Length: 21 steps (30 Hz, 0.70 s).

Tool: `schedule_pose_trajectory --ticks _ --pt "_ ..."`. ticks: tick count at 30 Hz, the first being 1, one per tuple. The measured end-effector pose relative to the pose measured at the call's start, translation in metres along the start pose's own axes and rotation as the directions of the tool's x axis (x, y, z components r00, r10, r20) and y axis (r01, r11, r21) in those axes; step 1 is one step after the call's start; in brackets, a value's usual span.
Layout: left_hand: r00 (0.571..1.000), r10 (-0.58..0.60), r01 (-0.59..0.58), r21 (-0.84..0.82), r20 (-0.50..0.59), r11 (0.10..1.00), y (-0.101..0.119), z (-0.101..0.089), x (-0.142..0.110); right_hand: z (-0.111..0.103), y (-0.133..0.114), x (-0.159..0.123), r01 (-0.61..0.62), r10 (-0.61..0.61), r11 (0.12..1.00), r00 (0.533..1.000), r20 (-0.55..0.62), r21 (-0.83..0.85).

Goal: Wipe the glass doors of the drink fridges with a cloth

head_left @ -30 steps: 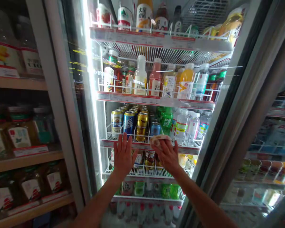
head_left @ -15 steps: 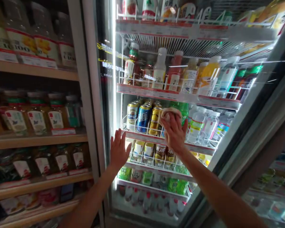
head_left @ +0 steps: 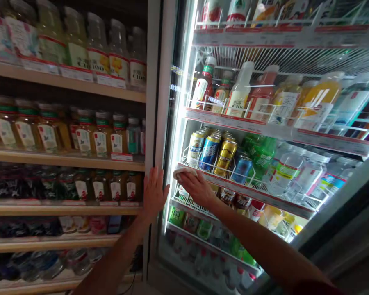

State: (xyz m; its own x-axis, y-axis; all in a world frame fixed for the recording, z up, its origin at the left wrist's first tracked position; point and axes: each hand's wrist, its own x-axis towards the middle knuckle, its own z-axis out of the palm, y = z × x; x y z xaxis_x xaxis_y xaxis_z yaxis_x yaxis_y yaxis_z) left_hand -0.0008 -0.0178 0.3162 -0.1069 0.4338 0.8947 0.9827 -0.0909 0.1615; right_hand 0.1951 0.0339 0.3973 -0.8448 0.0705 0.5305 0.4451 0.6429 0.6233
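My right hand [head_left: 198,188] presses a pale cloth [head_left: 184,172] flat against the glass door of a lit drinks cooler, near the door's left side. The hand covers most of the cloth. My left hand [head_left: 154,191] lies open with fingers up on the grey door frame [head_left: 164,123], just left of the glass, and holds nothing. Behind the glass, next to the cloth, stand a blue can [head_left: 209,152] and a gold can [head_left: 226,156] on a wire shelf with a white and red price strip [head_left: 249,186].
Wooden shelves [head_left: 80,159] with rows of bottled drinks fill the left side. Inside the cooler, more wire shelves hold juice bottles [head_left: 321,98], green bottles [head_left: 261,151] and water bottles [head_left: 287,168]. A dark cable [head_left: 130,282] hangs at the lower left.
My right hand has moved the cloth left and down across the glass. The view has turned left, showing more wooden shelving. My left hand stays open, now on the frame.
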Motion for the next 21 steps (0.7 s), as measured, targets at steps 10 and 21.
schedule_pose_trajectory --ticks 10,21 --pt "0.994 -0.103 0.106 0.077 -0.033 0.991 -0.034 -0.019 -0.012 0.035 -0.035 0.033 0.051 -0.051 0.999 0.998 -0.03 0.009" --pt "0.999 0.003 -0.001 0.055 -0.035 0.998 -0.014 -0.029 -0.012 0.006 -0.011 0.006 -0.055 0.055 0.998 0.998 -0.027 0.003"
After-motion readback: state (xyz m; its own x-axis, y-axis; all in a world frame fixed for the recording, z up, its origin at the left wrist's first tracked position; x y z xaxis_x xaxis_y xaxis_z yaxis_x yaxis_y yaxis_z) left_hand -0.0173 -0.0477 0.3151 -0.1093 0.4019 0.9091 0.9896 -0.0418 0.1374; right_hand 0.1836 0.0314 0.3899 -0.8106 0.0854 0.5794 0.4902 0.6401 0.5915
